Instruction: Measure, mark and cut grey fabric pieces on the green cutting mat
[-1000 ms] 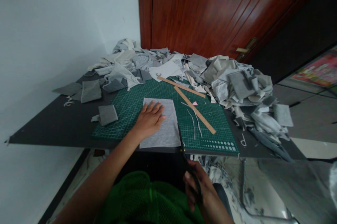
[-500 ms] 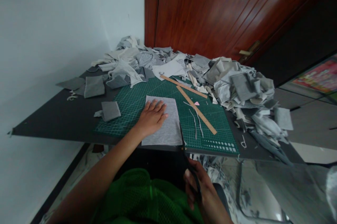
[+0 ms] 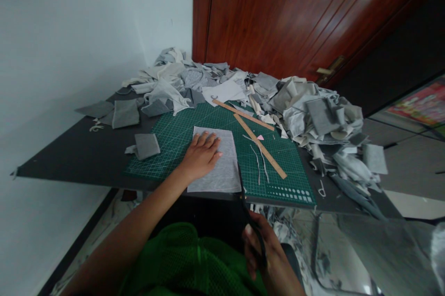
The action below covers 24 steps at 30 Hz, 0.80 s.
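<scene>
A light grey rectangle of fabric [image 3: 224, 171] lies flat on the green cutting mat [image 3: 174, 148], reaching the table's front edge. My left hand [image 3: 203, 152] rests on its upper left part, palm down with the fingers stretched out. Below the front edge, my right hand [image 3: 266, 245] is closed round the handles of black scissors [image 3: 245, 208]. The blades run up along the fabric's right edge and touch it there; how far apart they are I cannot tell. Thin cut strips [image 3: 263, 166] lie on the mat just right of the blades.
Two wooden rulers [image 3: 264, 148] lie on the mat, right of the fabric. Heaps of grey and white fabric scraps [image 3: 309, 106] line the back and right of the dark table [image 3: 76, 157]. A small folded grey piece [image 3: 146, 146] sits left of my hand. Behind stands a wooden door [image 3: 264, 18].
Almost nothing differs. Both hands, the scissors and the fabric keep their places; the whole view has shifted very slightly.
</scene>
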Available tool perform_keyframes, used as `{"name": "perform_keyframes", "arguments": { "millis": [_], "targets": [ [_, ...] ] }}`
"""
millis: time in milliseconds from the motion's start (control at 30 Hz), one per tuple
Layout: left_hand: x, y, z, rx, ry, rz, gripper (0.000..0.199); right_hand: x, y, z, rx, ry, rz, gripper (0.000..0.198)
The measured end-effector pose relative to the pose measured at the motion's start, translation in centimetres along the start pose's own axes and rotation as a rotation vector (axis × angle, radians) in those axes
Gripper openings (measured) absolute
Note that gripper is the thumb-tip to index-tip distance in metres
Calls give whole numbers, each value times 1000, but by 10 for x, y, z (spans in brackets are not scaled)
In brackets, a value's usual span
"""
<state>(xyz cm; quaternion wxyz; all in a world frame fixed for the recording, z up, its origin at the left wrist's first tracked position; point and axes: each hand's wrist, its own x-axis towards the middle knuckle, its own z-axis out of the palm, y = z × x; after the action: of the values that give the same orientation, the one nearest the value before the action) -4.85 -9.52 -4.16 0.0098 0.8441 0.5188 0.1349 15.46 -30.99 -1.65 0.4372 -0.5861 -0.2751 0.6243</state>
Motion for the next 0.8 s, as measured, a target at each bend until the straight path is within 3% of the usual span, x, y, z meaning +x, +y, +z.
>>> {"name": "perform_keyframes", "arguments": {
  "millis": [333,800],
  "targets": [
    [0,-1,3,3,25,6,55,-1,1,0,-16,-12,-33,65],
    [0,2,-1,29,-10,3,57,0,5,-2,-46,-21,-27,75]
  ]
}}
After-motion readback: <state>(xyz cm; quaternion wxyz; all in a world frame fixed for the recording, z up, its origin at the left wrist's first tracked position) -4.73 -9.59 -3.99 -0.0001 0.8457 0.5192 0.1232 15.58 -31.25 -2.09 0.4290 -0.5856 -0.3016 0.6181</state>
